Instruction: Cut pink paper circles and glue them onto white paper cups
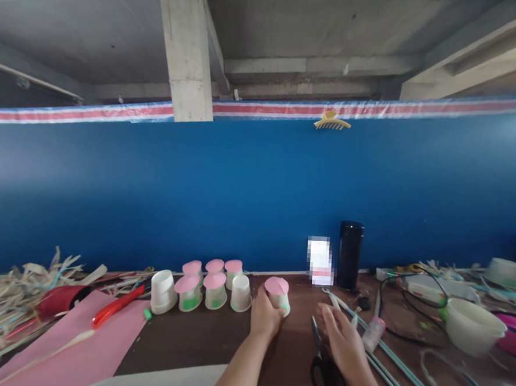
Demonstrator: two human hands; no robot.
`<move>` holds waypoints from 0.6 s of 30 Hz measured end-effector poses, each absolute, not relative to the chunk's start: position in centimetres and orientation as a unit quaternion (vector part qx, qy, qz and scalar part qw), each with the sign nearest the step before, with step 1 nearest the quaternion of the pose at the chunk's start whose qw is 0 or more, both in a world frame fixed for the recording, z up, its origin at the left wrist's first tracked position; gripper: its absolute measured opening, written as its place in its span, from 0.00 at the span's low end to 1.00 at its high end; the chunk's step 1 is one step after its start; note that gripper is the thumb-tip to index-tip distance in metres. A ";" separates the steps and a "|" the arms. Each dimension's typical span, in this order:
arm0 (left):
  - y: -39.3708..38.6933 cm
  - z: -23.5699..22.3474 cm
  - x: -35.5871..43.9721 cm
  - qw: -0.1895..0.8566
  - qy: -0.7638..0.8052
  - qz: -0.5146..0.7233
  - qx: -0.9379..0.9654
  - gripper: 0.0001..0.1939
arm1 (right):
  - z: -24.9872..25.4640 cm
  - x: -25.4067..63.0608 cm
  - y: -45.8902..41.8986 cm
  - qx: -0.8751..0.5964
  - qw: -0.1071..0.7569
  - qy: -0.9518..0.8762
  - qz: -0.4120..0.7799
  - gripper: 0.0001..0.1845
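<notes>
My left hand [266, 317] is closed around the side of an upside-down paper cup [283, 302] topped with a pink paper cone [277, 285]. The cup shows a bit of green low on its wall. To the right, my right hand [340, 338] holds nothing, its fingers stretched forward and slightly apart. Just left of and below that hand lie scissors [317, 336] with black handles, partly hidden by the hand. Left of my left hand stands a bare upside-down white cup [241, 294]. Beyond it are several cups with pink tops, such as a green-patched cup [215, 297].
Stacked white cups [163, 292], pink paper [113, 335], a red-handled tool [117, 307] and tangled strips [6, 306] occupy the left. Rightward stand a black bottle [350, 254], pale blue rods [398, 364] and a white tub [472, 325]. A blue partition [241, 186] rises behind.
</notes>
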State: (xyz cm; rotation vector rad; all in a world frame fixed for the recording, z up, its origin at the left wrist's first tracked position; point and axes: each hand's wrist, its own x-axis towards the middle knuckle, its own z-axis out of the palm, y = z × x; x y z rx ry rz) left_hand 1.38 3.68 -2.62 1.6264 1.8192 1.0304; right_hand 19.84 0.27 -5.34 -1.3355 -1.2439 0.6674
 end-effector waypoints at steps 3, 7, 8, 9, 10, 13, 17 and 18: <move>4.9 -3.0 2.1 0.209 0.673 0.383 0.597 0.37 | -5.4 19.8 0.1 -0.566 0.545 -0.553 0.276 0.23; 6.3 -3.1 2.9 0.178 0.694 0.379 0.586 0.39 | -5.4 19.5 -0.3 -0.562 0.523 -0.581 0.270 0.21; 6.6 -3.1 3.1 0.172 0.698 0.377 0.583 0.40 | -5.4 19.4 -0.4 -0.560 0.520 -0.587 0.268 0.21; 6.9 -3.1 3.2 0.167 0.703 0.376 0.580 0.40 | -5.4 19.3 -0.4 -0.558 0.517 -0.592 0.267 0.20; 7.1 -3.1 3.3 0.161 0.707 0.376 0.577 0.40 | -5.4 19.3 -0.5 -0.556 0.515 -0.596 0.264 0.20; 7.8 -3.2 3.5 0.146 0.720 0.379 0.563 0.40 | -5.3 19.1 -0.6 -0.562 0.502 -0.612 0.239 0.18; 8.7 -3.4 3.4 0.152 0.726 0.381 0.552 0.39 | -4.9 19.0 -0.7 -0.585 0.467 -0.631 0.202 0.18; 8.9 -3.4 3.3 0.158 0.725 0.381 0.551 0.39 | -4.9 19.0 -0.7 -0.589 0.460 -0.634 0.200 0.18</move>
